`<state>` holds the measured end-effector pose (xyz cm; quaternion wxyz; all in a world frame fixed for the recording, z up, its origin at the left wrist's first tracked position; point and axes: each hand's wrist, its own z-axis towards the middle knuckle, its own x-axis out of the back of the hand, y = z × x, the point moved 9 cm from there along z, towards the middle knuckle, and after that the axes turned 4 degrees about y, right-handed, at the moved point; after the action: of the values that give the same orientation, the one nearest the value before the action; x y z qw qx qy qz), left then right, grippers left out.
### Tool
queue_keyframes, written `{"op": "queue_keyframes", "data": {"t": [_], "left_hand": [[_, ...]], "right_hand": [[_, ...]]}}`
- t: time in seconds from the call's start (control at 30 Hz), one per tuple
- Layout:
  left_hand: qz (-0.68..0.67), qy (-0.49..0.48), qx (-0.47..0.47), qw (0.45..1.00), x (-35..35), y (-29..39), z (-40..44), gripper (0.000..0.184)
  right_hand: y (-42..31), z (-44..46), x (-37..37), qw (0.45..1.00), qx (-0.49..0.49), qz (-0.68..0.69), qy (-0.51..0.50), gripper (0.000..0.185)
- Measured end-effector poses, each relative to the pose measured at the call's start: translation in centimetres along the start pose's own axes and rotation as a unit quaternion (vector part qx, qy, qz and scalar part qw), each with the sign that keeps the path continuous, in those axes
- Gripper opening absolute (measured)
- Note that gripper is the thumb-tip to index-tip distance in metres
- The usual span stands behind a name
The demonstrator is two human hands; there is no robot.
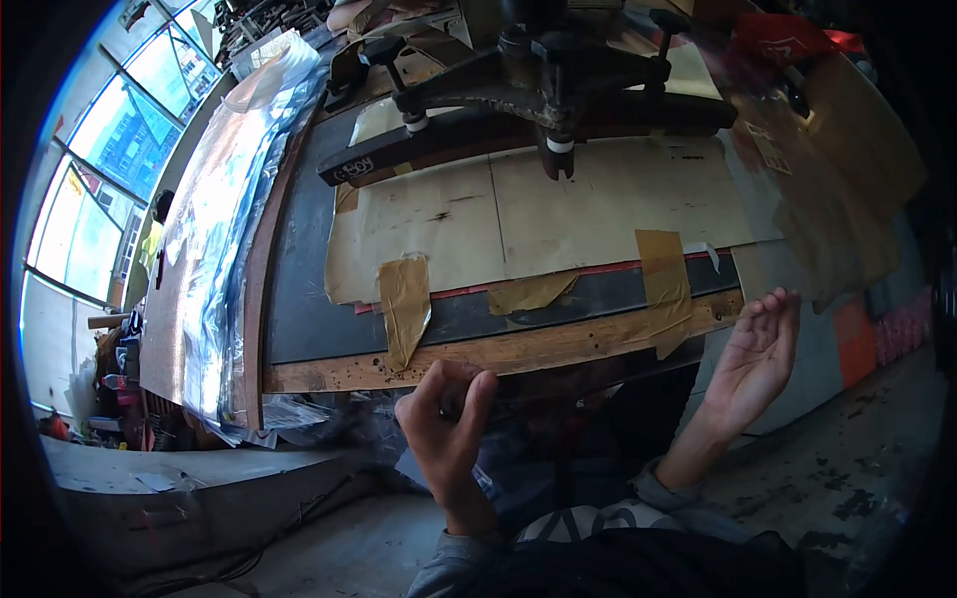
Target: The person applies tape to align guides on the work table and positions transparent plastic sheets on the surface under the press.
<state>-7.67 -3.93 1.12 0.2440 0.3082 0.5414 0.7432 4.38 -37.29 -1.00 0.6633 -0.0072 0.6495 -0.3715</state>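
My left hand is just below the front edge of the worktable, its fingers curled in and the thumb close to them. Whatever it may hold is hidden. At the right corner of the edge my right hand is turned palm up with fingers stretched out, holding nothing visible. The wooden edge strip runs between the two hands. Above it lies a cream board, with brown tape at the left and another tape strip at the right reaching down over the edge.
A dark metal press bar with screw knobs spans the board. Plastic-wrapped sheets lie along the left, and clear plastic covers brown sheets at the right. A red bag sits at the back right. Windows are on the left.
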Motion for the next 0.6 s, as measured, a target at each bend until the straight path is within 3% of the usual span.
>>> {"op": "queue_keyframes", "data": {"t": [0.2,0.3,0.33,0.43,0.53,0.6], "left_hand": [[-0.067,0.077,-0.022,0.995,2.6,1.0,0.3,0.019],[-0.017,0.117,-0.07,0.99,6.1,1.9,2.4,0.018],[0.002,0.141,-0.089,0.986,7.2,2.5,3.4,0.017],[0.037,0.201,-0.134,0.97,10.4,4.5,6.0,0.016],[0.051,0.234,-0.17,0.956,13.2,5.5,8.6,0.014],[-0.009,0.234,-0.163,0.958,14.2,5.0,10.3,0.014]], "right_hand": [[1.1,0.6,-2.1,0.994,-0.009,-0.088,-0.064,0.02],[2.2,1.4,-7.2,0.964,-0.028,-0.185,-0.187,0.019],[2.4,1.4,-9.1,0.96,-0.004,-0.23,-0.157,0.016],[3.8,1.7,-13.2,0.925,-0.014,-0.247,-0.288,0.013],[5.7,1.1,-16.0,0.922,-0.023,-0.242,-0.3,0.011],[7.0,0.6,-17.1,0.924,-0.027,-0.237,-0.3,0.011]]}}
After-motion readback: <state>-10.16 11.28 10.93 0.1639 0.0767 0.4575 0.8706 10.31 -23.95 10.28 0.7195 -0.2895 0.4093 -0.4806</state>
